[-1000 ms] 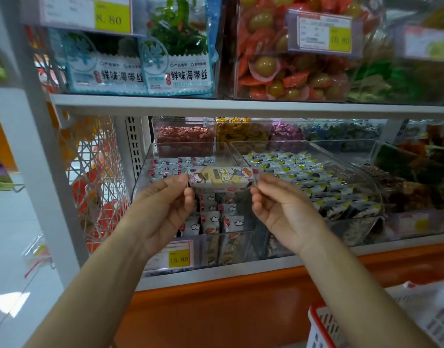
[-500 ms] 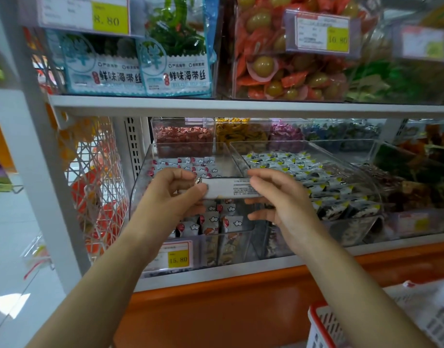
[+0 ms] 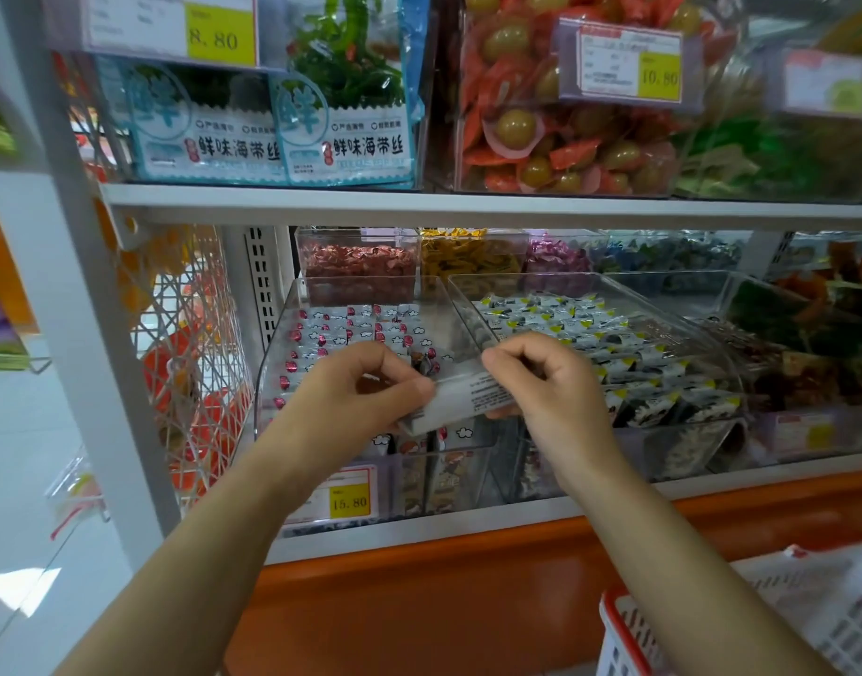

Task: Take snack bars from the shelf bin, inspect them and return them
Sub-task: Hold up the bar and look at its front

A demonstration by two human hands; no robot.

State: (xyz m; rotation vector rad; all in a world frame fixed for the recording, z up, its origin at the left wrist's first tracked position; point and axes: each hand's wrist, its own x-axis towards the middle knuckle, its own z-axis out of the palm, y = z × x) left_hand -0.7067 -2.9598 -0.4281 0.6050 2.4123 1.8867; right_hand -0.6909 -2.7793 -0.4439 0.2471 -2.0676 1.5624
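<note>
Both bare forearms reach up and forward from below and draw in toward each other in front of the lower shelf. The left hand (image 3: pixel 351 397) has its fingers curled, with the thumb laid across the left end of a snack bar (image 3: pixel 468 400). The right hand (image 3: pixel 551 383) is curled too, knuckles up, pinching the bar's right end. So each hand is clamped on one end of the same bar, the two hands close together but not touching.

The snack bar shows a pale grey-white side with small dark print. It is tilted, its left end lower than its right. It is held just over the front part of the clear shelf bin (image 3: pixel 273 363), above rows of white wrappers with red dots and little clouds. The neighbouring clear bin (image 3: pixel 712 353) on the right holds wrappers with yellow corners. A yellow price tag (image 3: pixel 349 500) reading 15.80 sits on the shelf edge below the left hand.
</note>
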